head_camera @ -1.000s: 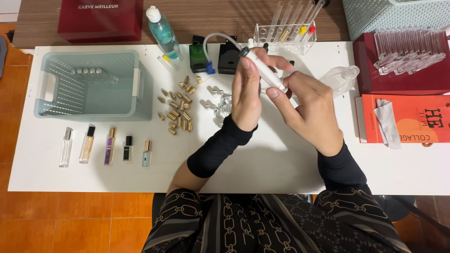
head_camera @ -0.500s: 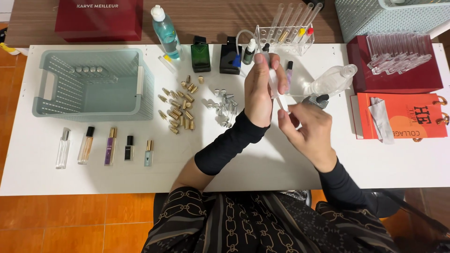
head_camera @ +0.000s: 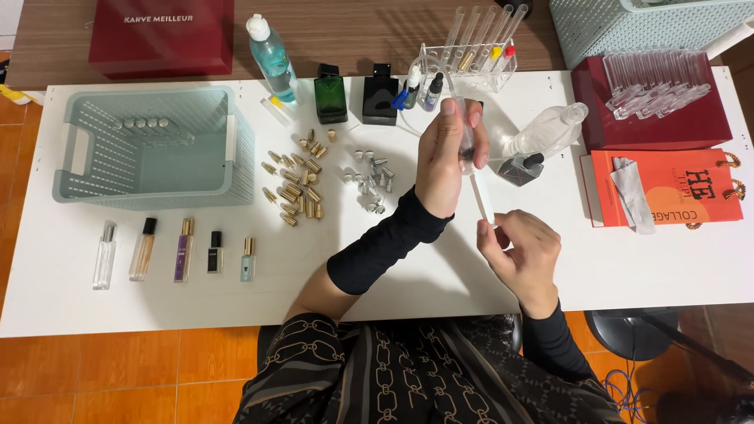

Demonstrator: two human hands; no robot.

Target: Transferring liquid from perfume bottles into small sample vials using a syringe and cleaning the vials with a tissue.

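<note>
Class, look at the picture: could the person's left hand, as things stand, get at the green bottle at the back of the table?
Probably not at once: the left hand is wrapped round a syringe. The green bottle stands apart behind it, with bare table between, so the path itself looks free.

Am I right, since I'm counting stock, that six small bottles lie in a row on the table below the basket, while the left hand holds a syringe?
Not quite: the head view shows five small bottles in that row, not six. They lie on the table below the basket, and the left hand does hold the syringe.

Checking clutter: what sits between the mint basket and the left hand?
Head view: a scatter of gold caps, then silver caps, lies between basket and left hand.
</note>
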